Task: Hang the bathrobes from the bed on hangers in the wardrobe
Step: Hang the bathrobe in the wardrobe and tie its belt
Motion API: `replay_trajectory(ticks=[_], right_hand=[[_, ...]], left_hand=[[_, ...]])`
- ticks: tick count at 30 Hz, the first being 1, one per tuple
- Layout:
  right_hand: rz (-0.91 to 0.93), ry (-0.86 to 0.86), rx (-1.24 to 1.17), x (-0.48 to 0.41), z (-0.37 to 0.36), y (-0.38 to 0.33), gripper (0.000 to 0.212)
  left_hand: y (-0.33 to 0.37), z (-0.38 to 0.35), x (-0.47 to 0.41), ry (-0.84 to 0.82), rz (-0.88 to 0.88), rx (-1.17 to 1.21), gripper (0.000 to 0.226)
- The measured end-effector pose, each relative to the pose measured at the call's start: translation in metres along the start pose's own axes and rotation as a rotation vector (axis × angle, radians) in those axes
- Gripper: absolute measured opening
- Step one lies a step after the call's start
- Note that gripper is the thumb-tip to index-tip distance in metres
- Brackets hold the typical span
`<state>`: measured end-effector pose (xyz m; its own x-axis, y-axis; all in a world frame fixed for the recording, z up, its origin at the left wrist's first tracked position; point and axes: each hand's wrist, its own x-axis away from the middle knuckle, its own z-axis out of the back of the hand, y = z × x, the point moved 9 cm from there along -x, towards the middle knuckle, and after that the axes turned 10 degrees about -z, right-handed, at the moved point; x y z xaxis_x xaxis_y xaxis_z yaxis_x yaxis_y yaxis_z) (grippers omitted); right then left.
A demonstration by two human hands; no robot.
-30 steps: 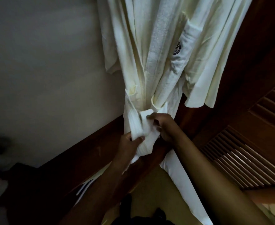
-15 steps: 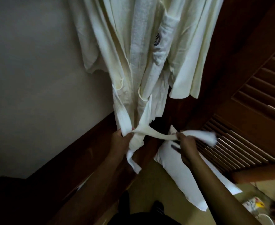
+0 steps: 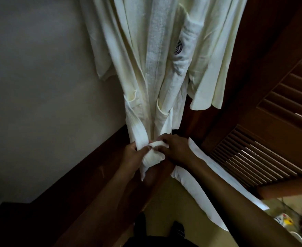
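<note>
A cream bathrobe (image 3: 146, 50) hangs in front of me from above the frame; its hanger is out of view. A dark round logo (image 3: 178, 49) marks its chest pocket. The robe's belt (image 3: 151, 154) is bunched into a knot at waist height. My left hand (image 3: 135, 155) grips the belt's left strand beside the knot. My right hand (image 3: 176, 148) pinches the knot from the right with curled fingers. The belt's loose end hangs below my hands.
Dark wooden wardrobe frame (image 3: 253, 77) rises right of the robe, with a louvred door (image 3: 264, 154) at the right. A pale wall (image 3: 39, 86) with a dark wooden skirting (image 3: 86, 175) lies left. White cloth (image 3: 200, 189) lies on the floor under my right arm.
My right hand, which had pulled one belt end out to the right, has come back to the knot. Both hands now meet on the bunched belt.
</note>
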<state>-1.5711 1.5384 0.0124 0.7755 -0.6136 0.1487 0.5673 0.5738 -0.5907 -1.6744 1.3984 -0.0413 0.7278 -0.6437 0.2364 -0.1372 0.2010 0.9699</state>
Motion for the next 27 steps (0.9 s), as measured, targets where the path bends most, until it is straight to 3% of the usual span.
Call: replay_trajectory(ticks=[3,6,8,10,12,14,17,22,25,27], right_hand=[[0.034,0.129,0.016,-0.010,0.018,-0.014,0.029],[-0.034,0.269,0.037,-0.020,0.046,-0.012,0.031],[-0.054,0.333,0.046,-0.022,0.064,-0.006,0.021],[-0.089,0.415,0.068,-0.022,0.086,0.004,0.007],[-0.171,0.533,0.057,-0.021,0.111,0.016,0.008],[-0.262,0.640,0.064,-0.019,0.133,0.026,0.012],[-0.356,0.728,0.033,-0.012,0.159,0.043,0.015],[-0.451,0.709,-0.039,0.005,0.159,0.087,0.018],[-0.392,0.554,-0.156,0.003,0.119,0.094,0.019],[-0.345,0.377,-0.094,-0.001,0.077,0.087,0.023]], left_hand=[[0.002,-0.001,-0.003,-0.136,0.019,-0.010,0.045],[0.002,-0.013,0.001,-0.420,0.013,-0.068,0.042],[0.008,-0.003,-0.014,-0.473,-0.030,-0.214,0.034],[0.024,0.021,-0.050,-0.332,-0.111,-0.379,0.023],[0.043,0.051,-0.090,-0.127,-0.140,-0.459,0.023],[0.064,0.075,-0.118,0.071,-0.144,-0.388,0.010],[0.088,0.102,-0.153,0.237,-0.142,-0.308,0.014],[0.075,0.144,-0.194,0.302,0.057,-0.369,0.043],[0.056,0.115,-0.187,0.126,0.076,-0.251,0.035],[0.048,0.090,-0.174,-0.035,0.070,-0.195,0.038]])
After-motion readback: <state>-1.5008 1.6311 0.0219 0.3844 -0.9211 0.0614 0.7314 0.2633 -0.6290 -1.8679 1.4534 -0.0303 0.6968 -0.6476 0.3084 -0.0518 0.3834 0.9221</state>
